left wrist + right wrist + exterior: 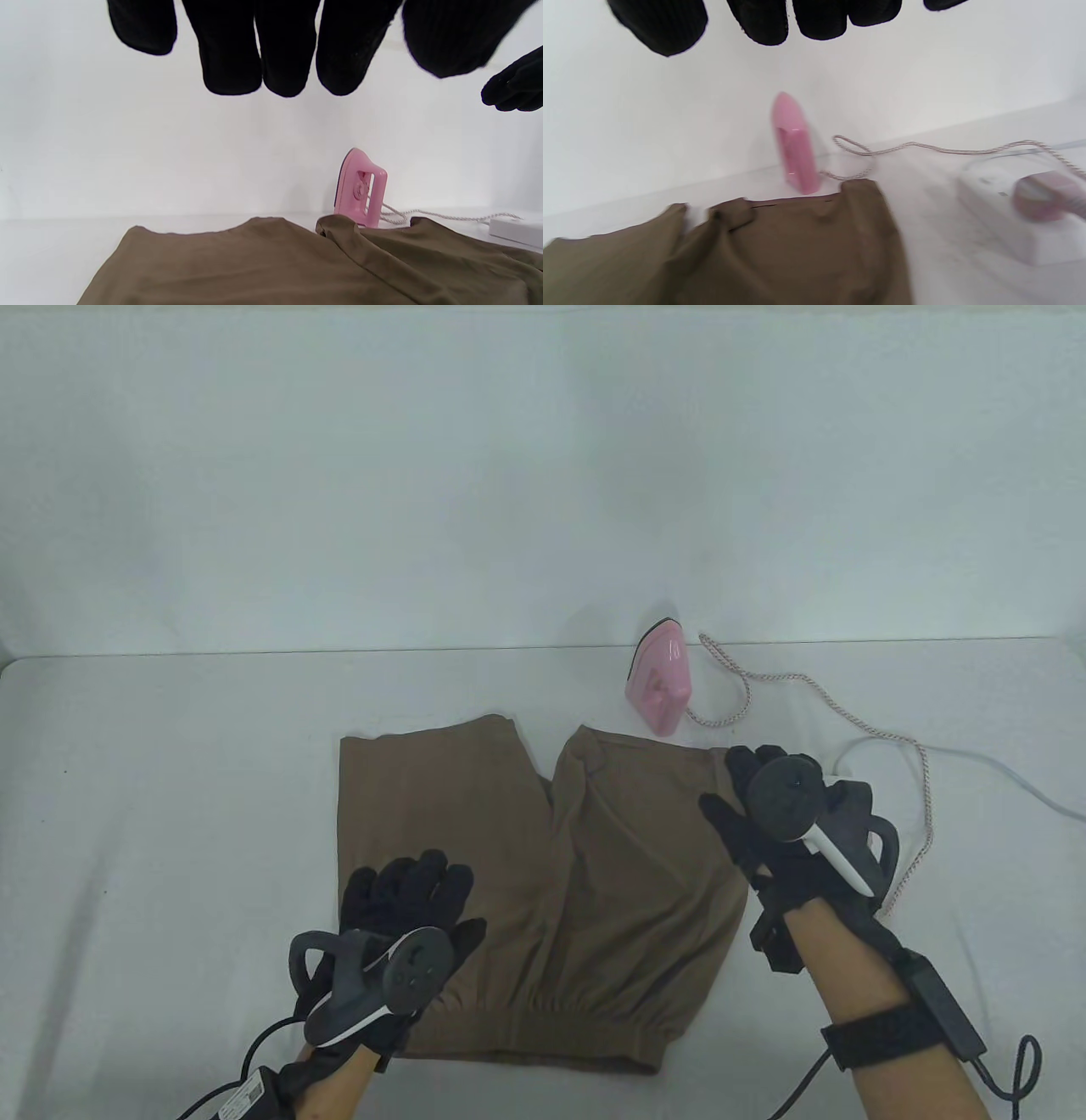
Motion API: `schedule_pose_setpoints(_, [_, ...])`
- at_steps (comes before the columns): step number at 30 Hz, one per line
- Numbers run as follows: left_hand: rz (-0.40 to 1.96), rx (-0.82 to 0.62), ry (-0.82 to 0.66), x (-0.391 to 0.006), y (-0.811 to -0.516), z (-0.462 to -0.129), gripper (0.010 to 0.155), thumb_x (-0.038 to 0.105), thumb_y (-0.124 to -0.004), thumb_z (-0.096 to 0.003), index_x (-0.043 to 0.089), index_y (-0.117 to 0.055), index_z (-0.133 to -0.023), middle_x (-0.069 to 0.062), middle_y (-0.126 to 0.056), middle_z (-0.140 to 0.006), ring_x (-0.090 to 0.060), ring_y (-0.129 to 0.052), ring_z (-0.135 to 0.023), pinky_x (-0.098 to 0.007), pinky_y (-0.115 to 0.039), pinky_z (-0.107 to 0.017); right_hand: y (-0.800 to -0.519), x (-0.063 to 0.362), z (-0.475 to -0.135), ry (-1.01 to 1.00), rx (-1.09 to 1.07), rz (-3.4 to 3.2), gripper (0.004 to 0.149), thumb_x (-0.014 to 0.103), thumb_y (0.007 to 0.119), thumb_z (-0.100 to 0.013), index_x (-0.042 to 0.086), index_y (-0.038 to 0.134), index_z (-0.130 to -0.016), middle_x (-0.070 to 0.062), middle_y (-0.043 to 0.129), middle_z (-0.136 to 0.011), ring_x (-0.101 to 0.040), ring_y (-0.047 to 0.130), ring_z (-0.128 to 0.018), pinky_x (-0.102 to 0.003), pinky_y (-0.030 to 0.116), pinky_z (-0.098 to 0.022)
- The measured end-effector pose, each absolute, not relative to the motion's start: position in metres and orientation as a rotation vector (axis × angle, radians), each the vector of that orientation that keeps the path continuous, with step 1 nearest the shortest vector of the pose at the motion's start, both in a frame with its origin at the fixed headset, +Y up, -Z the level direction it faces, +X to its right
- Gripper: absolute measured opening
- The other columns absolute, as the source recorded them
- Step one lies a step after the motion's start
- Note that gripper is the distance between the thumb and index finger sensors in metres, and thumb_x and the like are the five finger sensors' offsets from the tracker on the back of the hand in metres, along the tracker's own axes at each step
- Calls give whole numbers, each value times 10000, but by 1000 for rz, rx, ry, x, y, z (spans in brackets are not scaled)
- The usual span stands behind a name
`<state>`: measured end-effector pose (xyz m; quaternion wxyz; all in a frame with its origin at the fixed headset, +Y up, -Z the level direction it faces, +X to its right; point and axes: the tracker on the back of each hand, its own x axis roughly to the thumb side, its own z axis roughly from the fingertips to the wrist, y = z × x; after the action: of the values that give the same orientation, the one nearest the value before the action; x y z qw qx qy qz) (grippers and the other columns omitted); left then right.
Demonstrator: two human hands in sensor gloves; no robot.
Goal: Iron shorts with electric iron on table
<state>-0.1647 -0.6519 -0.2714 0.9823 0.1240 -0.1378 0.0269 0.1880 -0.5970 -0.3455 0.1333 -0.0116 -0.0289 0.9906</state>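
A white cloth-covered counter [170, 780] runs back to a white wall. Flat on it lie the brown fabric shorts [543, 891], waistband nearest the person. The left hand [399, 933] hovers over their left leg, fingers spread, grasping nothing. The right hand [789, 831] is released too, above the shorts' right edge. Beyond it stands the small pink electric iron [660, 687] on its heel, just past the hems. Its braided pink-white cord [814, 687] loops to a white power strip [1018, 224] right of that hand.

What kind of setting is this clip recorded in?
Probably a staged recording bench rather than a home: a table covered in plain white, brown shorts laid flat, a pink iron standing upright behind them.
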Motion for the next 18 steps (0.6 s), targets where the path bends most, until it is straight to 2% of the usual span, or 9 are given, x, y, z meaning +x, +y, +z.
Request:
schedule_pose_setpoints(10, [-1,296,-247,-155,-662,-271,681,623,-741,-485,358,-579,-1091,-46,-457,-1214,-432,-477,-1104,-662,-415,-773,-642,117,-299,-205,228,2877,717,664,692,-523,330,514,-1132,-46,496,-1212,-444,453,-1117,-681,434,-748])
schedule_pose_setpoints(18, [-32,323,-241,-155,-662,-268,692,624,-743,-483,357,-564,-1096,-50,-432,-1218,-439,-444,-1107,-662,-396,-771,-669,85,-290,-349,382,2979,730,678,701,-504,349,505,-1126,-10,473,-1217,-446,424,-1123,-709,407,-741])
